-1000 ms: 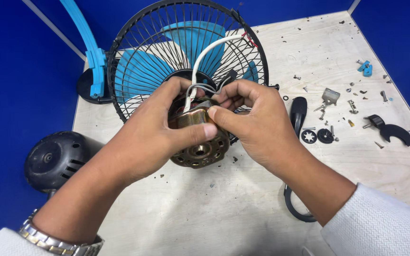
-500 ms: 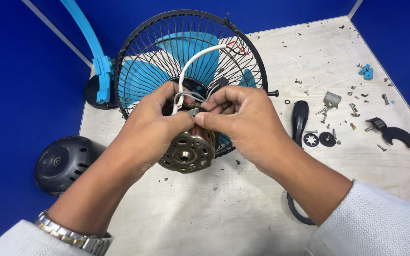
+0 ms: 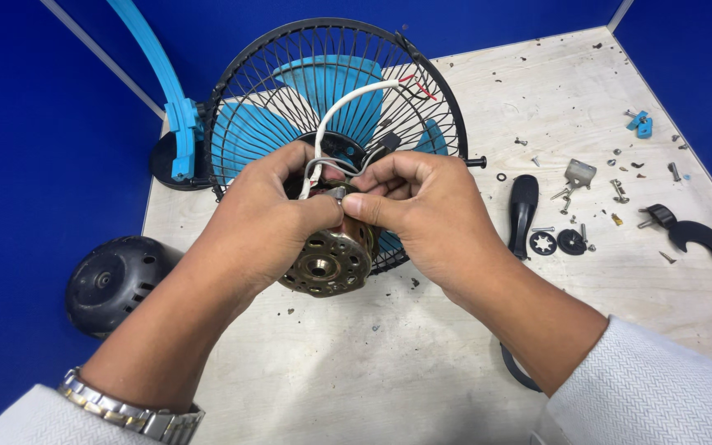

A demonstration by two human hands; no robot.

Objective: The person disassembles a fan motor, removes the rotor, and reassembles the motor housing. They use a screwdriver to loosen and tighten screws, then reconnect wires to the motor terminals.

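Both hands hold a round brass-coloured fan motor above the wooden table. My left hand grips its upper left side, thumb on top. On the upper right, the fingertips of my right hand pinch at the motor's top, where white and grey wires come out. The wires loop up in front of a black wire fan cage with blue blades that lies behind the hands.
A black domed motor cover sits at the table's left edge. A blue stand arm rises at the back left. At the right lie a black screwdriver handle, round black parts, a black bracket, a blue clip and several screws.
The motor and both hands have lifted slightly toward the cage, and the motor's face has tilted down toward me. The grip of both hands stays the same.
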